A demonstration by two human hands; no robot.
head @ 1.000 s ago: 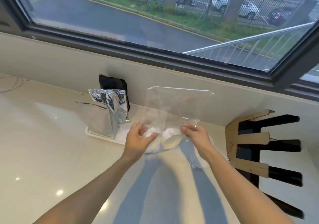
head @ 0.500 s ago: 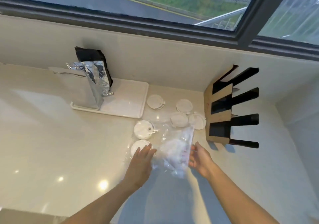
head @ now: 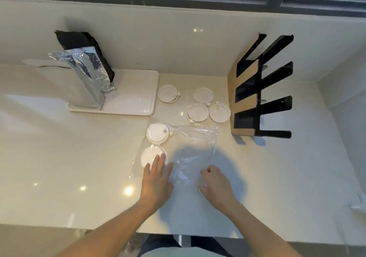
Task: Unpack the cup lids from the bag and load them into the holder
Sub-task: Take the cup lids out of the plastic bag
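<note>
The clear plastic bag (head: 195,150) lies flat and crumpled on the pale counter. Several white cup lids lie loose around it: one (head: 168,96) beside the tray, three in a cluster (head: 198,112) near the holder, and two (head: 157,133) at the bag's left edge. The wood-and-black slotted holder (head: 245,102) stands at the right against the wall, its slots showing no lids. My left hand (head: 156,179) lies flat with straight fingers, its tips on the nearest lid (head: 150,155). My right hand (head: 214,183) has curled fingers pinching the bag's near right corner.
A white tray (head: 136,102) at the back left carries a silver foil pouch (head: 87,74) and a black pouch (head: 83,43). The wall and window frame run behind. The counter's front edge (head: 99,227) is close to my body. A small white object (head: 358,203) sits at the far right.
The bag was held up with lids inside, then the lids spilled onto the counter. The bag has come down flat, my left hand has spread onto a lid, and the view has tilted downward.
</note>
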